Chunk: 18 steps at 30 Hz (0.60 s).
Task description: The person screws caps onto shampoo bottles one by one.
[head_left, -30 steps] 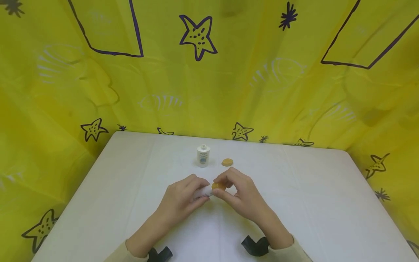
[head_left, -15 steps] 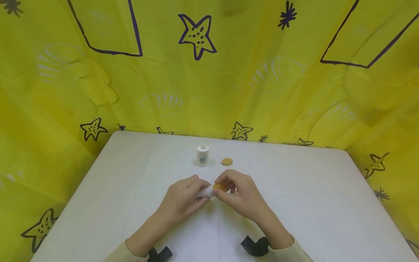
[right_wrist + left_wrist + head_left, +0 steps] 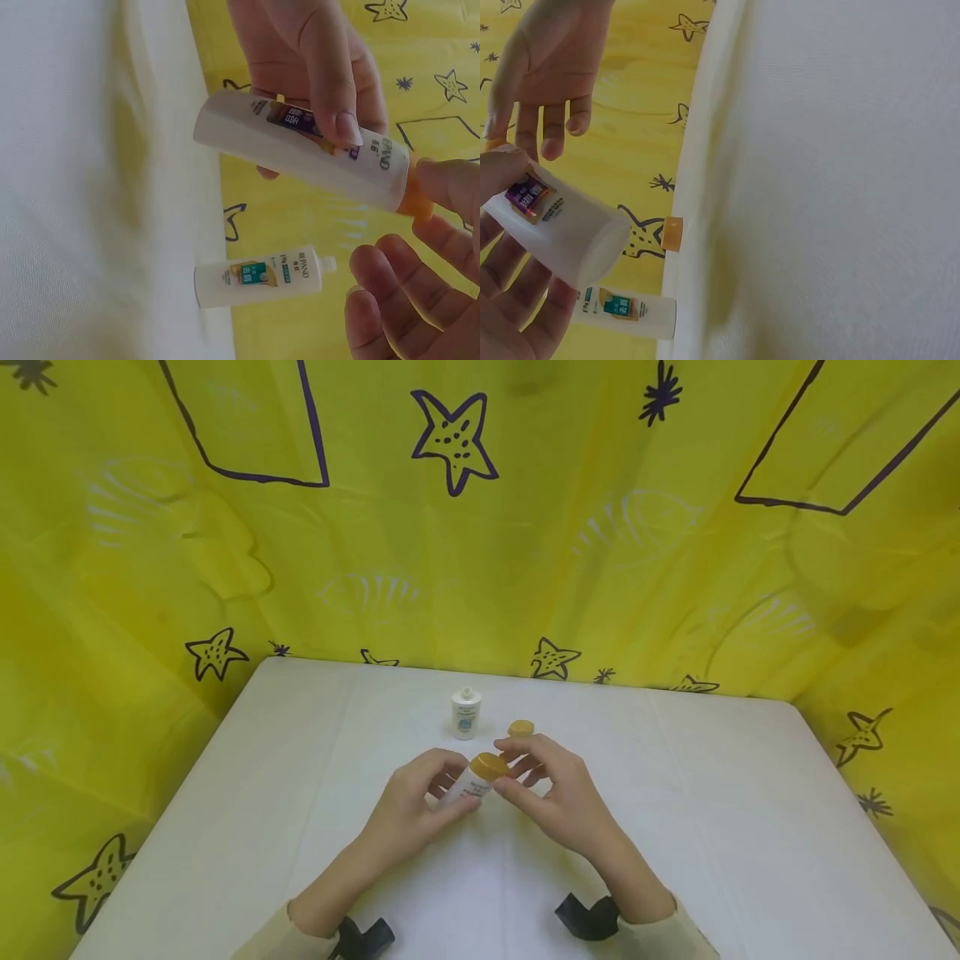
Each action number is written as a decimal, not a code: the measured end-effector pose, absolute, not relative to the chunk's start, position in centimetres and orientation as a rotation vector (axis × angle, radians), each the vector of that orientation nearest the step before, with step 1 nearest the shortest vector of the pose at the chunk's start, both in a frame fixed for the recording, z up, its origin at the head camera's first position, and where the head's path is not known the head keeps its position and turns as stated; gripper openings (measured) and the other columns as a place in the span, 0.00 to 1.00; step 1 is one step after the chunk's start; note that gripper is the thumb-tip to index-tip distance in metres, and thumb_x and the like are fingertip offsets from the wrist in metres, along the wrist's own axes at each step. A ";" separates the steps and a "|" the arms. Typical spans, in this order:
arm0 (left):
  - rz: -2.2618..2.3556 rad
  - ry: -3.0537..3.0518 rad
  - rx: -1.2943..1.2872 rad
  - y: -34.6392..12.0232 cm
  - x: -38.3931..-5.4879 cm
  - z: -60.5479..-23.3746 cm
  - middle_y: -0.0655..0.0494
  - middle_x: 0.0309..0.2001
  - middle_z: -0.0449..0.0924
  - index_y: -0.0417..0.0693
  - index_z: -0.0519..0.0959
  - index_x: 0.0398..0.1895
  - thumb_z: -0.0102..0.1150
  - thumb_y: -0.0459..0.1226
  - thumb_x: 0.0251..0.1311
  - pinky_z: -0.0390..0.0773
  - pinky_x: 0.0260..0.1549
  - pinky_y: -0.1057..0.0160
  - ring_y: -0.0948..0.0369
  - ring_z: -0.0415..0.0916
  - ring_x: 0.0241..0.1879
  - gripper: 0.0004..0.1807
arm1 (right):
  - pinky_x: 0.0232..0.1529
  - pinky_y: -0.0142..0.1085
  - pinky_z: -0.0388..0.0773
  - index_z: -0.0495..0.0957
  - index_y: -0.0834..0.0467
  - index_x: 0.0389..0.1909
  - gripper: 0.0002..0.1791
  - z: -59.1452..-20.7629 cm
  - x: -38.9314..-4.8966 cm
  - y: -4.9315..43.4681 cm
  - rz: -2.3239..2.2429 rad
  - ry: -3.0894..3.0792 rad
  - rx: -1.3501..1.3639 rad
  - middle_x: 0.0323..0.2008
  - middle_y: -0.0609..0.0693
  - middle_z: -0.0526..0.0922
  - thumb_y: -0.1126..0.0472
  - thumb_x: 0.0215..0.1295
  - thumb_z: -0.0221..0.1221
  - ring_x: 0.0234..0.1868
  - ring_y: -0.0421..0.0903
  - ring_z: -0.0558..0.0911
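My left hand [image 3: 420, 797] grips a white plastic bottle [image 3: 471, 786] with a purple label, which looks like a shampoo bottle. It is tilted, with its orange cap [image 3: 489, 765] toward the upper right. Thumb and index finger of my right hand [image 3: 557, 787] pinch this cap, seen also in the right wrist view [image 3: 416, 196]; the other fingers are loosely bent. Behind the hands, a second white bottle [image 3: 466, 715] with a green label stands upright, its narrow nozzle bare. To its right lies a loose orange cap [image 3: 521, 727], partly overlapped by the right fingers in the head view.
The white-covered table [image 3: 712, 793] runs back to a yellow curtain [image 3: 510, 568] with starfish drawings. Dark wrist mounts [image 3: 588, 918] sit near both sleeves at the front.
The held bottle has swung from nearly level to a steeper tilt, cap end raised, and more of its label and cap shows. Both hands have risen slightly with it.
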<state>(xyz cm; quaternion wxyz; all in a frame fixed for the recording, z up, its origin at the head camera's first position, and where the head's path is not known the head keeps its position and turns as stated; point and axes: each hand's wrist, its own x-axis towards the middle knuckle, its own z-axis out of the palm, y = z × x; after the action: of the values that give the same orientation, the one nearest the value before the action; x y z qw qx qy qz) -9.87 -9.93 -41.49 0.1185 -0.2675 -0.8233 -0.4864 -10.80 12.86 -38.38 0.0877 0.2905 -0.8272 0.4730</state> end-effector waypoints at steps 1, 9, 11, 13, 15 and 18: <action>-1.485 -2.411 -0.755 -9.9 -9.9 -41.5 0.63 0.41 0.83 0.54 0.78 0.48 0.74 0.39 0.54 0.83 0.36 0.66 0.64 0.81 0.38 0.19 | 0.36 0.33 0.83 0.79 0.53 0.55 0.19 -38.4 -10.8 12.9 1.424 -2.476 0.851 0.45 0.46 0.84 0.59 0.63 0.68 0.38 0.39 0.84; -1.823 -2.435 -0.587 -10.1 -10.1 -41.3 0.58 0.43 0.83 0.56 0.77 0.48 0.74 0.38 0.55 0.85 0.40 0.64 0.57 0.83 0.41 0.19 | 0.38 0.34 0.83 0.79 0.49 0.52 0.17 -38.8 -10.8 12.5 1.508 -2.620 0.795 0.42 0.44 0.86 0.57 0.63 0.68 0.36 0.37 0.84; -1.851 -2.437 -0.572 -10.2 -10.1 -41.3 0.57 0.43 0.83 0.55 0.77 0.48 0.74 0.37 0.55 0.85 0.40 0.64 0.57 0.83 0.41 0.19 | 0.38 0.34 0.83 0.80 0.49 0.51 0.16 -39.0 -10.9 12.3 1.516 -2.643 0.797 0.41 0.43 0.86 0.58 0.63 0.68 0.36 0.37 0.85; -1.863 -2.441 -0.565 -10.2 -10.1 -41.4 0.57 0.44 0.83 0.55 0.77 0.47 0.73 0.37 0.56 0.85 0.41 0.64 0.58 0.83 0.40 0.18 | 0.38 0.34 0.83 0.80 0.50 0.51 0.16 -39.3 -10.9 12.2 1.516 -2.659 0.800 0.42 0.43 0.86 0.59 0.63 0.68 0.37 0.36 0.85; -1.871 -2.444 -0.563 -10.2 -10.2 -41.5 0.56 0.44 0.82 0.55 0.77 0.47 0.73 0.37 0.56 0.85 0.41 0.64 0.59 0.83 0.40 0.18 | 0.38 0.34 0.83 0.80 0.50 0.50 0.16 -39.5 -10.9 12.1 1.511 -2.666 0.803 0.42 0.44 0.86 0.59 0.63 0.68 0.37 0.36 0.85; -1.885 -2.445 -0.576 -10.1 -10.3 -41.8 0.55 0.45 0.82 0.54 0.77 0.47 0.73 0.36 0.56 0.85 0.41 0.63 0.59 0.84 0.40 0.18 | 0.37 0.34 0.83 0.80 0.51 0.50 0.15 -39.7 -11.0 12.1 1.502 -2.663 0.809 0.42 0.45 0.86 0.59 0.62 0.68 0.37 0.37 0.85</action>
<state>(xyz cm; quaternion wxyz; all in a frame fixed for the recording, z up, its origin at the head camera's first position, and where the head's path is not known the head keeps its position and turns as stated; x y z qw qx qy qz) -10.29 -10.13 -41.76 0.0002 -0.1835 -0.7785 -0.6002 -10.95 12.09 -39.72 -0.0107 0.2559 -0.8419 0.4749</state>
